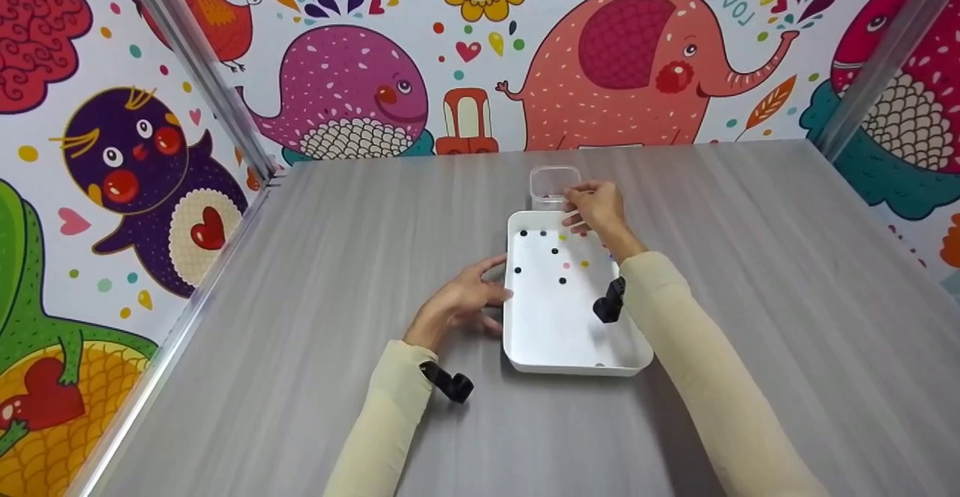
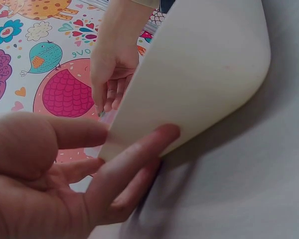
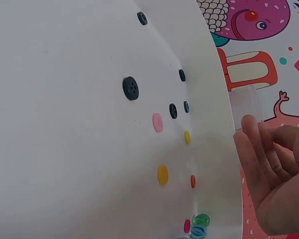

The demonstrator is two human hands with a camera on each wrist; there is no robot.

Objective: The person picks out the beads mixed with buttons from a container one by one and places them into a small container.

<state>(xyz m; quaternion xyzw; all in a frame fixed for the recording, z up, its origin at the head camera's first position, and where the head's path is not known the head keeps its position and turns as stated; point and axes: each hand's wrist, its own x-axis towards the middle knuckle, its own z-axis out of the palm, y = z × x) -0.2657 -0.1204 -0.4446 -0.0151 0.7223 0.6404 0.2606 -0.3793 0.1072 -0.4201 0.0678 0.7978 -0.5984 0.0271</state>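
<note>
Right hand, its hold unclear, hovers by the clear box, left hand touching the white tray with spread fingers, whose buttons suggest unfinished work

grey table | printed wall: coral elephant, purple whale | silver corner post

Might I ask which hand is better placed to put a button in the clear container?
Probably the right hand: it is beside the clear plastic container, while the left hand, farther away, touches the white tray.
</note>
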